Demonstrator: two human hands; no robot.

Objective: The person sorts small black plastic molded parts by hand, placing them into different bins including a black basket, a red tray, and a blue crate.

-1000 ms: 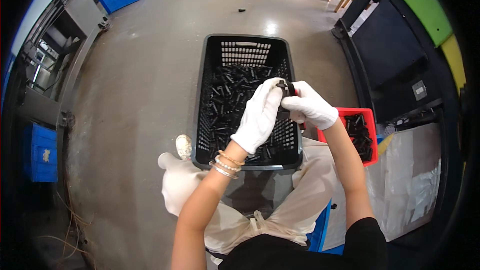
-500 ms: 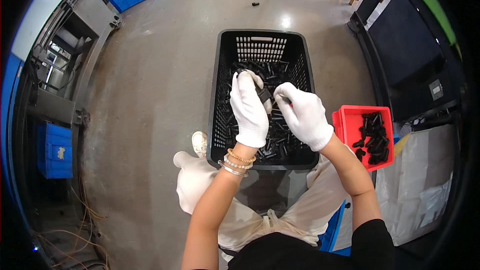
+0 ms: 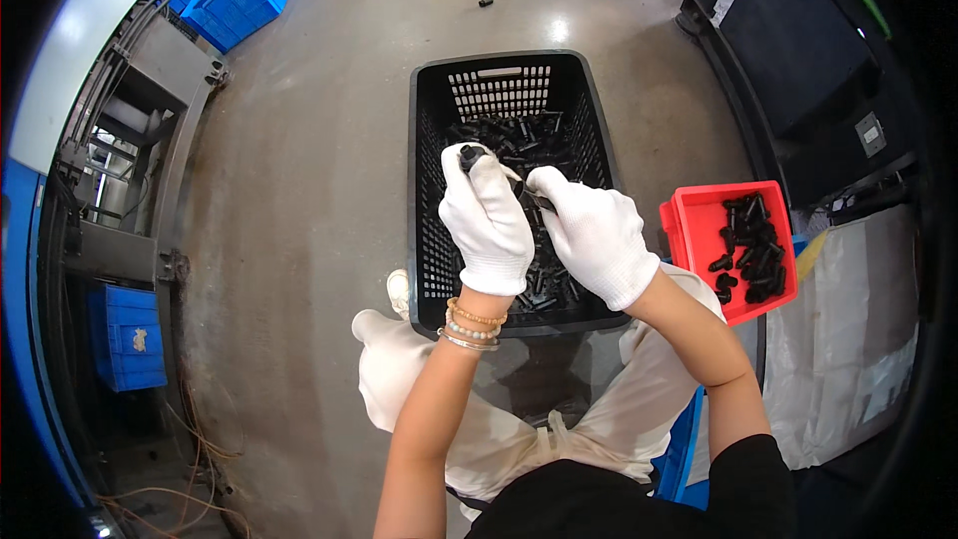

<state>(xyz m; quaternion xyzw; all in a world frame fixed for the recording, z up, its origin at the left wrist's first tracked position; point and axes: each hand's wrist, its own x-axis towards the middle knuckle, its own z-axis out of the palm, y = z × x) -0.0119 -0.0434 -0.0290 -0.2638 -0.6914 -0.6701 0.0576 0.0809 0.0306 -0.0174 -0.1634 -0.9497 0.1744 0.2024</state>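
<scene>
In white gloves, both my hands are held above a large black plastic crate point(image 3: 596, 324) with slotted walls. My left hand point(image 3: 486, 225) is closed around a black plastic fitting point(image 3: 471, 156), whose round end shows at the top of the fingers. Close to its right side, my right hand point(image 3: 599, 240) pinches something thin and dark that I cannot make out, near the fitting. Below the hands, many small black plastic parts point(image 3: 534, 135) lie loose in the crate.
A red bin point(image 3: 704, 220) holding black fittings point(image 3: 763, 265) stands right of the crate. One black part point(image 3: 486, 3) lies on the floor ahead. Blue crates point(image 3: 239, 5) stand far left, a blue box point(image 3: 130, 339) nearer left. Dark machine frames flank both sides.
My left hand has turned, so the fitting's round end now shows at its top. My right hand has shifted slightly left and remains pinched beside it. The whole view has tilted a little.
</scene>
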